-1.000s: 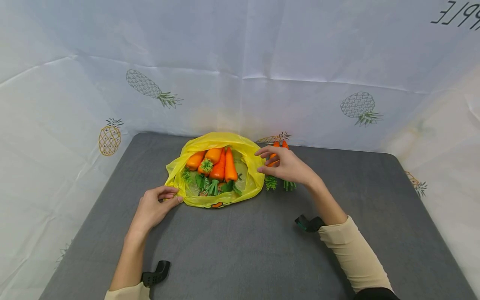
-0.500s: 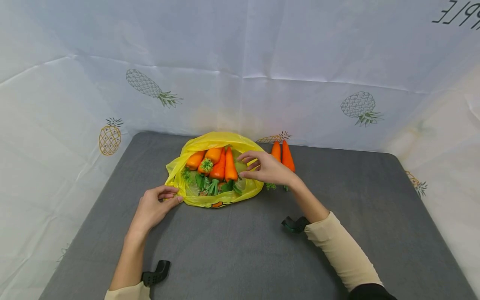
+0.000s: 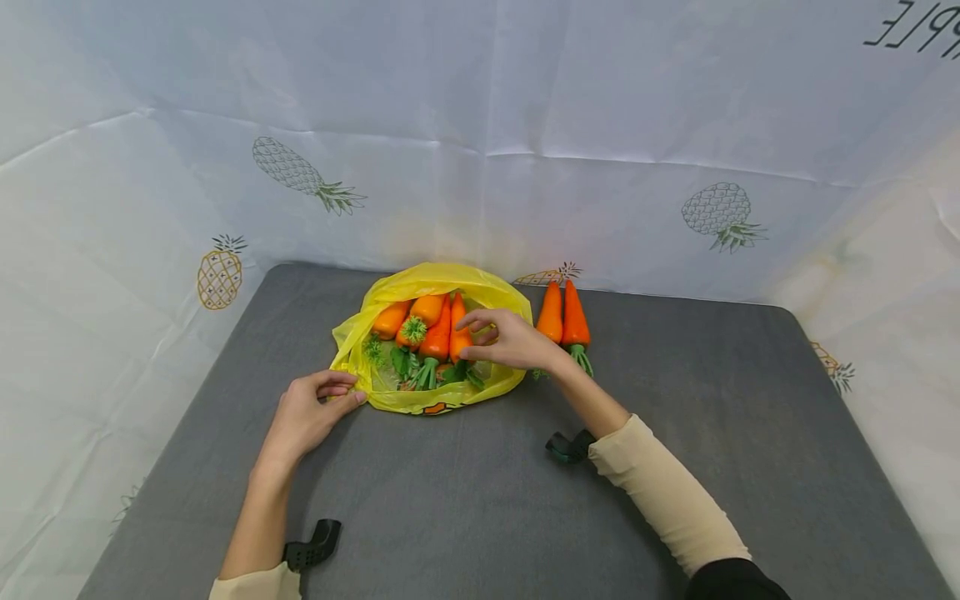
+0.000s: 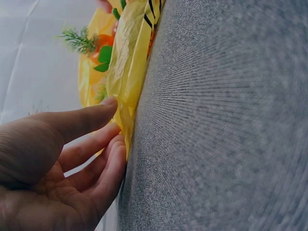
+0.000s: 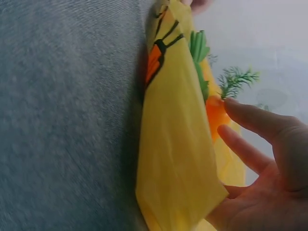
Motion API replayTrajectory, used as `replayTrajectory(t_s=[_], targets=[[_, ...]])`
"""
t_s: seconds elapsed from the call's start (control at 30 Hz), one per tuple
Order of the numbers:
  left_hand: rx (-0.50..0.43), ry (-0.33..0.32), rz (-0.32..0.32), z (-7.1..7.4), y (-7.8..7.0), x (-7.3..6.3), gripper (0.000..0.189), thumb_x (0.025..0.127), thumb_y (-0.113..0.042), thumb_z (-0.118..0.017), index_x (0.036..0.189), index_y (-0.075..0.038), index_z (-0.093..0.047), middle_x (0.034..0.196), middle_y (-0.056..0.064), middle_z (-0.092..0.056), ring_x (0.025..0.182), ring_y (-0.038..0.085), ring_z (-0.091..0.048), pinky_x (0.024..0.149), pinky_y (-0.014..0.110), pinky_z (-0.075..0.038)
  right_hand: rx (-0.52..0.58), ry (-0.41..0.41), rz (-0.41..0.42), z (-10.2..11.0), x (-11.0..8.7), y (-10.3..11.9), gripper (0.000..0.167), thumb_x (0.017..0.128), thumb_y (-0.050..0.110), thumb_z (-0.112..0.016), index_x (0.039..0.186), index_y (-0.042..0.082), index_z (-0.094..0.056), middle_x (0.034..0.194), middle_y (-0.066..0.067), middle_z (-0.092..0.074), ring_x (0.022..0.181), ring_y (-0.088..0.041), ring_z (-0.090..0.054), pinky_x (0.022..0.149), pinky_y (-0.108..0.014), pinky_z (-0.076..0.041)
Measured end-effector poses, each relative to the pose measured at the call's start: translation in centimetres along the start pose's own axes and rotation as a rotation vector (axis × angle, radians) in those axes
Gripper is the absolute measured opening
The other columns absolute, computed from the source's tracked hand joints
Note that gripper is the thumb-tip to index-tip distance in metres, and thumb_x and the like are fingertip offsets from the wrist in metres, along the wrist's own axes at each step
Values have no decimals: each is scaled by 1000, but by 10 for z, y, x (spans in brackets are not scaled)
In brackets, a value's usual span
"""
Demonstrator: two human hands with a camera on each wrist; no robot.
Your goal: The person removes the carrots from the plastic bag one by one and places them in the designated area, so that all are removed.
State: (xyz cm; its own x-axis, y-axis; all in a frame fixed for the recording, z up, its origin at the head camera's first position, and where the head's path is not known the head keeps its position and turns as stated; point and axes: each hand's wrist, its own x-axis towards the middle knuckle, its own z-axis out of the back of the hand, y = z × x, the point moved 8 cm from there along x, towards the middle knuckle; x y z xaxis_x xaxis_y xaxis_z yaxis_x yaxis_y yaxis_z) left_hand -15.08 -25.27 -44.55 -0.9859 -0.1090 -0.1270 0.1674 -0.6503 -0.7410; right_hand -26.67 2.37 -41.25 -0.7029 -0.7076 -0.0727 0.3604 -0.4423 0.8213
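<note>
A yellow plastic bag point(image 3: 491, 383) lies with its mouth spread wide, several orange carrots inside with green tops. My left hand point(image 3: 307, 410) pinches the bag's near left rim between thumb and fingers, as the left wrist view also shows on the yellow film point(image 4: 126, 115). Over the right part of the mouth, my right hand point(image 3: 513, 340) reaches in beside the rightmost carrot point(image 3: 459, 333). In the right wrist view, its thumb and forefinger stand apart at an orange carrot point(image 5: 216, 115); whether they touch it I cannot tell.
Two more carrots, one orange point(image 3: 551, 315) and one deeper orange point(image 3: 576, 317), lie just right of the bag. Grey cloth covers the table point(image 3: 465, 508). A white pineapple-print sheet point(image 3: 480, 100) hangs behind it.
My right hand has moved left, from in front of the two outside carrots to over the bag, at the rightmost carrot inside. Those two carrots now show more. My left hand stays put.
</note>
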Motion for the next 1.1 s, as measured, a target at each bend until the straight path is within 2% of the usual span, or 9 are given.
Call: replayTrajectory(t_s=[0.2, 0.47, 0.6, 0.73, 0.87, 0.97, 1.03, 1.1], targets=[[-3, 4, -3, 0, 0, 0, 38, 101, -29, -79, 129, -2, -76, 120, 21, -79, 114, 34, -72, 81, 27, -53, -4, -4, -32, -5, 5, -7, 43, 103, 20, -76, 143, 7, -67, 144, -24, -64, 124, -38, -74, 106, -48, -60], [-8, 0, -5, 0, -1, 0, 38, 101, -28, -79, 128, -2, -76, 120, 21, -79, 114, 34, -72, 80, 26, -53, -61, 2, -18, -14, 11, -8, 45, 103, 23, -76, 145, 9, -66, 146, -20, -66, 120, -34, -74, 104, -46, -60], [-6, 1, 1, 1, 0, 0, 38, 101, -28, -79, 129, -2, -75, 121, 22, -79, 115, 34, -72, 80, 26, -53, -102, 0, -31, -17, 12, -6, 44, 104, 26, -75, 144, 10, -67, 137, -18, -71, 99, -25, -74, 92, -38, -60], [-4, 0, 1, 1, 1, -1, 38, 101, -28, -79, 129, -2, -76, 121, 21, -79, 114, 34, -72, 79, 25, -53, -130, -11, -49, -18, 12, -6, 41, 104, 28, -75, 141, 12, -68, 130, -16, -73, 86, -18, -70, 90, -38, -57], [-1, -2, -4, 1, 0, 0, 38, 101, -28, -79, 128, -2, -76, 121, 22, -79, 114, 34, -72, 80, 26, -53, -143, -13, -65, -18, 11, -7, 38, 103, 27, -77, 137, 13, -69, 126, -14, -75, 92, -18, -73, 101, -46, -57], [1, -2, -6, 1, 0, 0, 38, 101, -28, -79, 129, -2, -76, 121, 22, -79, 115, 35, -72, 81, 27, -53, -133, -10, -68, -18, 10, -6, 35, 102, 25, -77, 134, 14, -69, 123, -14, -75, 92, -21, -74, 100, -45, -57], [1, -2, -6, 1, 0, 0, 37, 101, -28, -79, 128, -2, -76, 121, 22, -79, 115, 35, -72, 82, 27, -53, -110, -18, -72, -17, 9, -7, 33, 102, 24, -76, 133, 13, -70, 128, -16, -73, 100, -25, -74, 95, -42, -57], [-1, 0, -6, 0, 0, 0, 38, 101, -28, -79, 128, -2, -76, 121, 22, -79, 114, 35, -72, 82, 27, -53, -85, -31, -78, -15, 8, -7, 32, 101, 22, -75, 131, 13, -71, 138, -17, -70, 114, -29, -72, 93, -40, -57]])
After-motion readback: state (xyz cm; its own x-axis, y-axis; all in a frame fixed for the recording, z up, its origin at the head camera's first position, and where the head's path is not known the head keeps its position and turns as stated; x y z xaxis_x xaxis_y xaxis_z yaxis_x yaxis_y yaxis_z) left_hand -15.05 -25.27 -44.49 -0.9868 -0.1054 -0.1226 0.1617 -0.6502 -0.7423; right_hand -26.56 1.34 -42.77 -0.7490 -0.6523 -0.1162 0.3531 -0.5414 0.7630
